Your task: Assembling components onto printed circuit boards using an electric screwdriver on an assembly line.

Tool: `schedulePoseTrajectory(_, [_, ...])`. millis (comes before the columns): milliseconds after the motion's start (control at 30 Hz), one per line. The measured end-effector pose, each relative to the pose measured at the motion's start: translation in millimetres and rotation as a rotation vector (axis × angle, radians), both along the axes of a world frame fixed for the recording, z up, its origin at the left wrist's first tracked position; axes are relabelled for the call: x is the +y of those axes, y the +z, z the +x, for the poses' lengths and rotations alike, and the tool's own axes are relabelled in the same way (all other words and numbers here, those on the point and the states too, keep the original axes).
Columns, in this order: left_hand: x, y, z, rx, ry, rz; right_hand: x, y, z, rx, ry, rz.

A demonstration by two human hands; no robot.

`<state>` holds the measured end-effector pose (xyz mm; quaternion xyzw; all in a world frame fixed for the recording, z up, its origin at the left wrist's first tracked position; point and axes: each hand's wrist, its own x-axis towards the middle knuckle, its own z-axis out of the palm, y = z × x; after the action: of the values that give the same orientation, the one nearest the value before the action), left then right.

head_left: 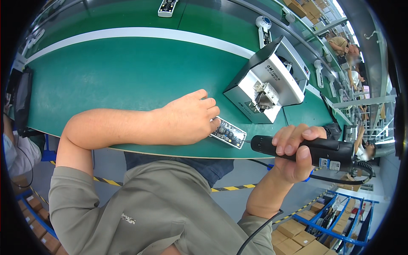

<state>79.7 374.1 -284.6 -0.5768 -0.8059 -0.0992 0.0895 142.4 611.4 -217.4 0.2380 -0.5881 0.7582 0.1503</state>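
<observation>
My right hand (pixel 295 148) is wrapped round a black electric screwdriver (pixel 327 152), held almost level with its tip pointing left. The thin bit reaches the right end of a white, oblong device housing (pixel 230 133) with an exposed circuit board. That housing lies near the table's front edge. My left hand (pixel 193 117) grips its left end, fingers curled over it; the part under the fingers is hidden. Whether the bit sits in a screw cannot be made out. Just beyond the housing stands a silver and black screw feeder (pixel 265 83) with a metal mechanism on its front.
Behind the green tabletop (pixel 127 76), past a white strip, a green conveyor carries a similar housing (pixel 167 7) and a round-headed device (pixel 264 32). A black cable (pixel 255 233) crosses my right arm. Blue racks with cartons (pixel 297 233) stand lower right. Other people sit along the line.
</observation>
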Motion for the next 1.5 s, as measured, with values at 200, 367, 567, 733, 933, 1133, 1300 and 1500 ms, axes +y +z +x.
schedulePoseTrajectory(200, [5, 8, 5, -0.157, -0.025, 0.279, -11, 17, 11, 0.074, 0.065, -0.075])
schedulePoseTrajectory(367, [13, 1, 8, -0.324, -0.071, 0.499, -20, 26, 16, 0.135, 0.086, -0.072])
schedulePoseTrajectory(567, [13, -2, 9, -0.349, -0.100, 0.533, -26, 29, 16, 0.171, 0.122, -0.051])
schedulePoseTrajectory(733, [12, 2, 13, -0.441, -0.101, 0.562, -23, 33, 23, 0.205, 0.151, -0.045])
schedulePoseTrajectory(933, [13, 6, 10, -0.385, -0.133, 0.649, -27, 33, 22, 0.221, 0.139, -0.067])
schedulePoseTrajectory(1133, [-2, 9, -1, -0.080, -0.038, 0.151, -34, 10, 11, 0.141, 0.029, -0.114])
schedulePoseTrajectory(1300, [2, -4, 2, -0.088, 0.014, -0.044, -41, -6, 1, 0.071, 0.082, -0.084])
schedulePoseTrajectory(1500, [1, -6, 0, -0.102, -0.001, -0.021, -47, -13, -3, 0.029, 0.092, -0.082])
